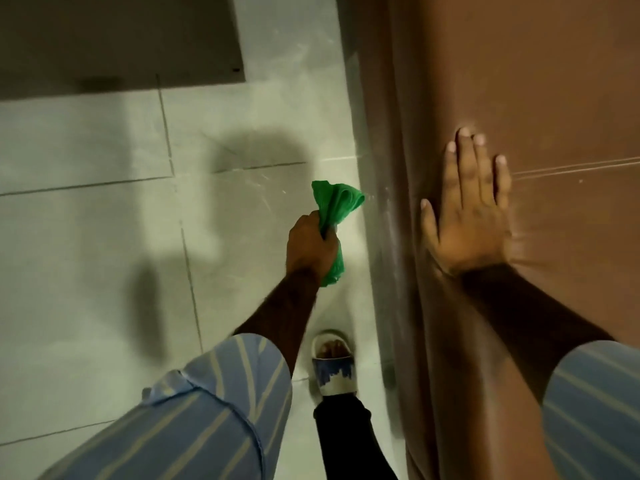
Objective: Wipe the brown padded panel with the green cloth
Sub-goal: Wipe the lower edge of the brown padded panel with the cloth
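Note:
The brown padded panel (pixel 540 84) fills the right side of the view, upright, with a rounded edge on its left. My right hand (pixel 467 209) lies flat on the panel's face, fingers spread and pointing up. My left hand (pixel 311 247) is closed around a bunched green cloth (pixel 334 206), which sticks out above and below the fist. The cloth hangs over the floor, a short way left of the panel's edge and not touching it.
Pale grey floor tiles (pixel 104 237) spread to the left, with my shadow on them. A dark wall or cabinet base (pixel 117 39) stands at the top left. My foot in a white and blue slipper (pixel 333 365) is close to the panel's bottom edge.

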Tool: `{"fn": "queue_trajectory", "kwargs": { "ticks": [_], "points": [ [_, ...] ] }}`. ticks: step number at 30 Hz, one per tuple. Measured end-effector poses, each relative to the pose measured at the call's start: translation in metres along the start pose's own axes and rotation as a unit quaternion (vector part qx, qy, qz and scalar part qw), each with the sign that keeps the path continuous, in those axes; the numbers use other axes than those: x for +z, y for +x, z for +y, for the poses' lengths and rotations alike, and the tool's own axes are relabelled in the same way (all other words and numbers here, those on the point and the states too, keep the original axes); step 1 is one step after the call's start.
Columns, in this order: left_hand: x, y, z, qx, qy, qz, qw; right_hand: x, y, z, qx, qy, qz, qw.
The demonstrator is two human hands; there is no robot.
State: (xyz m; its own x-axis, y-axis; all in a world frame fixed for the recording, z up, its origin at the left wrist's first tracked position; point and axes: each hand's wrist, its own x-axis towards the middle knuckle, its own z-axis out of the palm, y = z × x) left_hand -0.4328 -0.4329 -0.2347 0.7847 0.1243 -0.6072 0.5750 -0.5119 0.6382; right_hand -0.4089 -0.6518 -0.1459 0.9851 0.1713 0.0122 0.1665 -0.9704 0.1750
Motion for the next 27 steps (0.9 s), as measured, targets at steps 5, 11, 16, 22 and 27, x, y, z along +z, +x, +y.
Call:
{"fn": "queue_trajectory", "kwargs": {
  "ticks": [5, 11, 16, 22, 27],
  "points": [
    [0.071, 0.059, 0.022, -0.058, -0.091, 0.011, 0.994, 0.016, -0.001, 0.002, -0.009, -0.005, 0.049, 0.999],
    [0.131, 0.074, 0.051, -0.057, -0.139, 0.060, 0.987, 0.021, -0.004, -0.001, -0.015, -0.028, 0.091, 0.995],
    [0.154, -0.022, 0.001, 0.022, -0.214, 0.080, 0.973, 0.020, -0.004, -0.004, -0.008, -0.026, 0.087, 0.996],
    [0.152, 0.019, 0.006, -0.115, -0.133, 0.005, 0.984, 0.019, -0.006, -0.005, -0.005, -0.045, 0.082, 0.996],
    [0.135, 0.065, 0.043, -0.068, -0.167, 0.095, 0.979, 0.016, -0.004, -0.008, -0.006, -0.037, 0.091, 0.995]
  ]
}}
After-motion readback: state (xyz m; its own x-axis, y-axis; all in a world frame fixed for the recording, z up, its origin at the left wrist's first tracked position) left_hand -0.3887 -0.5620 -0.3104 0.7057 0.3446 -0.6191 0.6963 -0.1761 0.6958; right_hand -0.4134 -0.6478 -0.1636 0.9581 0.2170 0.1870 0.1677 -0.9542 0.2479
